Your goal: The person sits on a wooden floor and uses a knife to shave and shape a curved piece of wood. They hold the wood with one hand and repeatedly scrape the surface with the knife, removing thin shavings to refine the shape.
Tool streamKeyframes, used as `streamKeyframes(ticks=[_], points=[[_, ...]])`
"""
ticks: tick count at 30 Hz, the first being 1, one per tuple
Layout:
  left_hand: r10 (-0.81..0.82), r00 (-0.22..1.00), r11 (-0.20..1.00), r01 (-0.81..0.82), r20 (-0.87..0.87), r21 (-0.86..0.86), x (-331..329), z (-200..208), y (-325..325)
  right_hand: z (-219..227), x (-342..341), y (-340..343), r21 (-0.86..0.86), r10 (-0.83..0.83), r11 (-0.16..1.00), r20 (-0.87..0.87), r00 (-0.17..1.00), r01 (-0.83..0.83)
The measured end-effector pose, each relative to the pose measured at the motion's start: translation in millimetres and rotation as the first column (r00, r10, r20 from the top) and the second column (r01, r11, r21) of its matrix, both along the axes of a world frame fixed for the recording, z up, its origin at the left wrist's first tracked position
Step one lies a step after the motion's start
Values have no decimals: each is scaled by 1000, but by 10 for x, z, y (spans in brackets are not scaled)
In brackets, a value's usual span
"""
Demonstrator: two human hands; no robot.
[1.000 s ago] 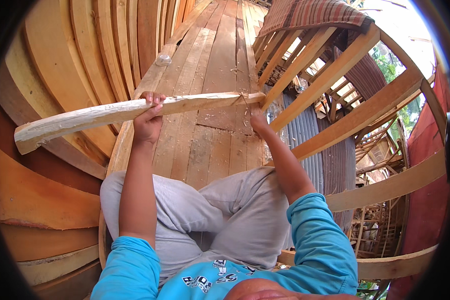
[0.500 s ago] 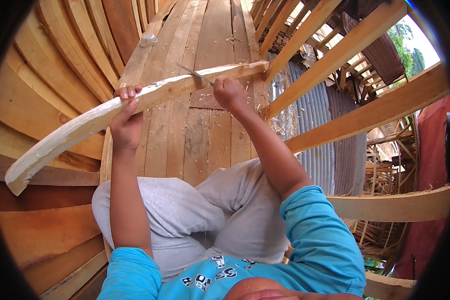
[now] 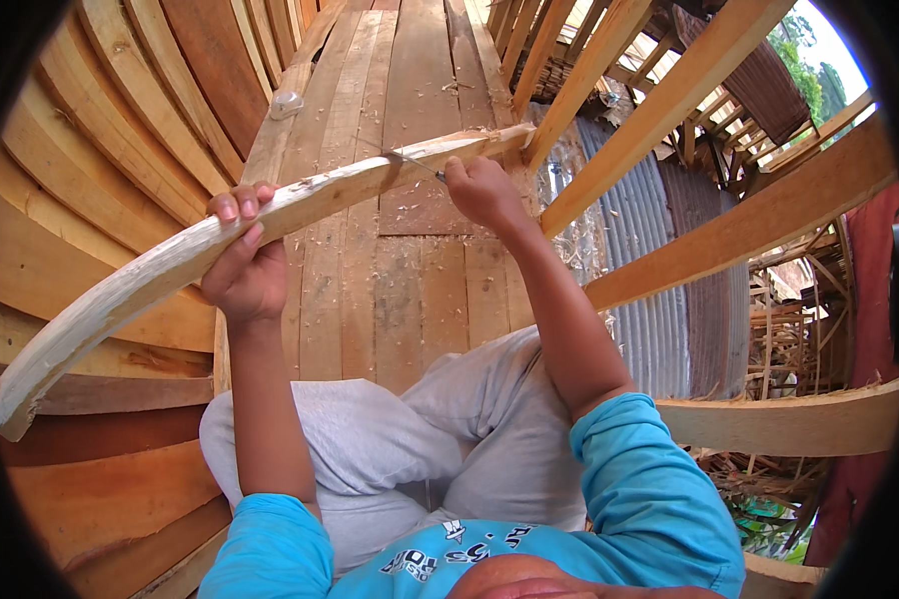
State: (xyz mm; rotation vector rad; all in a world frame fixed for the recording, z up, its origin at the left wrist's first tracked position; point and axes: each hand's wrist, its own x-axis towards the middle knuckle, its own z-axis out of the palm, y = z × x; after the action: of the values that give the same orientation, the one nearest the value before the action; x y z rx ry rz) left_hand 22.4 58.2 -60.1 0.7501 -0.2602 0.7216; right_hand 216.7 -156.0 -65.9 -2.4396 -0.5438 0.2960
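Observation:
A long curved piece of wood, pale and shaved along its upper face, slants from the lower left up to the railing side at the far right. My left hand is closed around its middle, fingers over the top edge and thumb on the near side. In my right hand, fingers wrapped, is a thin-bladed knife. Its blade lies across the wood toward the far end, pointing up and left. The handle is hidden in my fist.
Plank flooring strewn with shavings lies beneath the wood. Curved boards line the left side. Wooden rails run along the right, with corrugated metal sheets beyond. A small clear container sits at the far left.
My right hand and the knife have shifted slightly right along the wood. The wood's near left end sits lower and further left, and my left hand has moved a little left. The whole view has shifted slightly.

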Motion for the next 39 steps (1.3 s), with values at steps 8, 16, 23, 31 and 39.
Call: streamKeyframes(ticks=[8, 16, 23, 31, 39], points=[[7, 999, 998, -10, 46, 56, -590, 130, 348, -22, -471, 137, 35, 86, 996, 42, 995, -88], [-78, 987, 991, 61, 141, 123, -384, -217, 446, -36, -592, 88, 108, 51, 993, 26, 998, -54], [-48, 997, 999, 47, 61, 23, -382, -241, 339, -149, -554, 104, 189, 51, 980, 25, 998, -55], [-46, 999, 996, 48, 29, -72, -345, -86, 132, -319, -542, 216, 205, 64, 976, 52, 997, -74], [18, 1000, 994, -18, -1, 109, -370, -205, 229, -300, -373, 336, 34, -74, 997, 232, 970, 68]])
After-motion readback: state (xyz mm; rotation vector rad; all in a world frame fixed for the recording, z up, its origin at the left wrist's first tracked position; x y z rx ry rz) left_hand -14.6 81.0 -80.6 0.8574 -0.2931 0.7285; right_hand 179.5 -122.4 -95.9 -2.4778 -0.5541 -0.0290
